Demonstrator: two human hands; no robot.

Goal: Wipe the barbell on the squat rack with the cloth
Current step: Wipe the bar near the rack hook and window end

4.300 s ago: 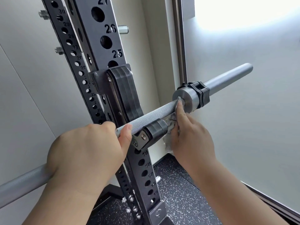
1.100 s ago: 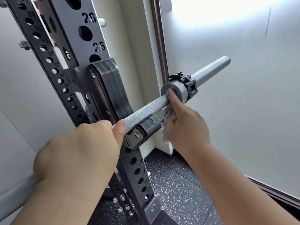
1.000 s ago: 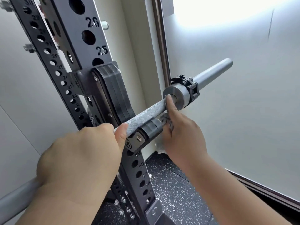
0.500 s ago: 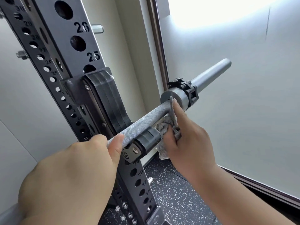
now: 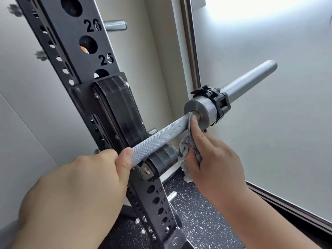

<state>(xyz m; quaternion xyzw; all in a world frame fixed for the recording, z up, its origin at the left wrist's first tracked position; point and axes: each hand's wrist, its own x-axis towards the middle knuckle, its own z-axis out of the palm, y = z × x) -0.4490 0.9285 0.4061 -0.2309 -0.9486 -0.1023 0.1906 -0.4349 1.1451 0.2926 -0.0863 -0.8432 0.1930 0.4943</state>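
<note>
Soft, bright daylight comes through the pale pane (image 5: 269,132) on the right, blown out to white glare at its top. Shadows are faint. Wide-angle distortion tilts the squat rack (image 5: 75,44). The bolts (image 5: 13,9) at the upper left edge are blurred, and the near left hand (image 5: 71,194) is slightly soft.

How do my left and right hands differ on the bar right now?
The left hand grips the barbell bare; the right hand holds the cloth against it. The left hand sits this side of the rack upright, the right hand beyond it, by the sleeve. Both meet the knurled shaft.
</note>
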